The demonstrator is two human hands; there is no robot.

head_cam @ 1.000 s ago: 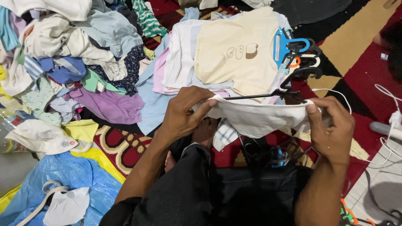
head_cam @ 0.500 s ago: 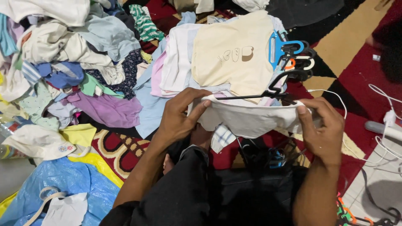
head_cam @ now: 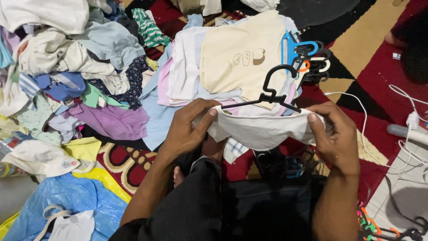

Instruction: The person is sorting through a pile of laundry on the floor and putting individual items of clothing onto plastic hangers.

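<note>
My left hand (head_cam: 191,127) grips the left end of a small white garment (head_cam: 263,129), thumb pressed on its top edge. My right hand (head_cam: 334,136) pinches the garment's right end. A black plastic hanger (head_cam: 272,91) sits inside the garment, with its hook standing up above the cloth. I hold both over my lap, above my dark trousers (head_cam: 223,209). Just beyond lies a flat stack of hung clothes, topped by a cream shirt (head_cam: 243,56), with blue, black and orange hanger hooks (head_cam: 307,56) bunched at its right side.
A loose heap of mixed clothes (head_cam: 76,67) fills the left on a red patterned carpet (head_cam: 383,76). A blue plastic bag (head_cam: 67,201) lies lower left. White cables (head_cam: 370,129) run on the right. Spare hangers (head_cam: 383,223) lie at lower right. Another person's dark form (head_cam: 412,40) is at the upper right.
The hanger's hook has risen and now stands upright above the garment. My hands have drawn the cloth's top edge tighter along the hanger's shoulders.
</note>
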